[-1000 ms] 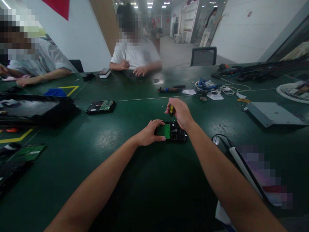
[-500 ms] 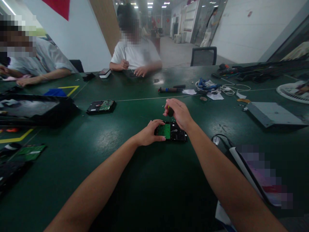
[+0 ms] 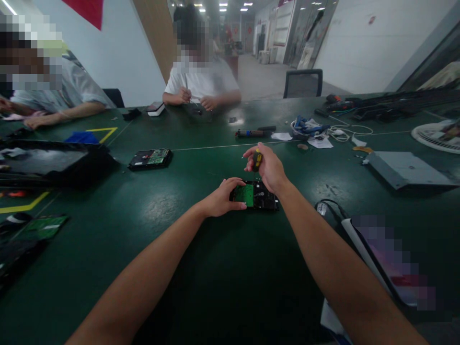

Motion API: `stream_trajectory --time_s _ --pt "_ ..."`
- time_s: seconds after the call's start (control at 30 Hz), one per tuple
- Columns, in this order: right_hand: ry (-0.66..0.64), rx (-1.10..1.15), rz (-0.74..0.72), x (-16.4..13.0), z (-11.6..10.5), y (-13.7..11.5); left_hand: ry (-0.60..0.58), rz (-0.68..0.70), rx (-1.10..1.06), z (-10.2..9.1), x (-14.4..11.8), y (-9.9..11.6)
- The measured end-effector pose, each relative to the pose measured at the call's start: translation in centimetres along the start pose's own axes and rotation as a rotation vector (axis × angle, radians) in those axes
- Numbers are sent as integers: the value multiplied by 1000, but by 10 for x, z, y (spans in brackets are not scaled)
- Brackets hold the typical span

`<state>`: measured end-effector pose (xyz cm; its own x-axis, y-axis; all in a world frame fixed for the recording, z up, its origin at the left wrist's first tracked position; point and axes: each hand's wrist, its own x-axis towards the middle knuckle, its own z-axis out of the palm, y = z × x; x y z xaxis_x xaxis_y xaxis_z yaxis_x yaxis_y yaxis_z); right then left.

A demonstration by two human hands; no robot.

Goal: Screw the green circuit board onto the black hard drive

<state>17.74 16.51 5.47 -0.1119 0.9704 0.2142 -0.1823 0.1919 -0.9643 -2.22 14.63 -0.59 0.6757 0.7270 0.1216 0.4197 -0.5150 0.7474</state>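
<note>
A hard drive [image 3: 266, 197] lies flat on the green table, its green circuit board [image 3: 245, 195] facing up. My left hand [image 3: 228, 197] grips the left end of the drive, fingers over the far edge and thumb along the near edge. Above the board's right part, my right hand [image 3: 268, 165] holds a screwdriver [image 3: 257, 160] with a yellow and black handle upright. Its thin shaft points down at the drive; whether the tip touches a screw I cannot tell. Tiny light bits lie on the table just beyond the drive.
Another hard drive [image 3: 151, 159] rests to the left, near a black casing [image 3: 53, 163]. At right are a grey metal box [image 3: 409, 168] and a screen-like device [image 3: 388, 263] with a cable. Tangled cables [image 3: 311, 127] lie farther back. Two people sit across the table.
My right hand's fingers have loosened and shifted around the screwdriver, so more of its yellow handle shows. My left hand and the hard drive stay put.
</note>
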Motion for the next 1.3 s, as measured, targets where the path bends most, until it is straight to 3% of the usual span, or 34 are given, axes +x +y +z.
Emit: stream_trajectory --time_s 0.2,0.47,0.83,1.1,1.3 --pt "41 -43 -65 1 -2 4 3 1 0 0 1 0" --pt "-45 19 -12 -4 3 -2 5 -6 -11 0 0 1" --pt "0 25 -63 1 -2 6 5 1 -10 1 0 -1" --pt "-74 82 -57 0 -1 2 7 19 8 1 0 -3" --pt "4 -2 -83 1 -2 3 4 16 10 0 0 -1"
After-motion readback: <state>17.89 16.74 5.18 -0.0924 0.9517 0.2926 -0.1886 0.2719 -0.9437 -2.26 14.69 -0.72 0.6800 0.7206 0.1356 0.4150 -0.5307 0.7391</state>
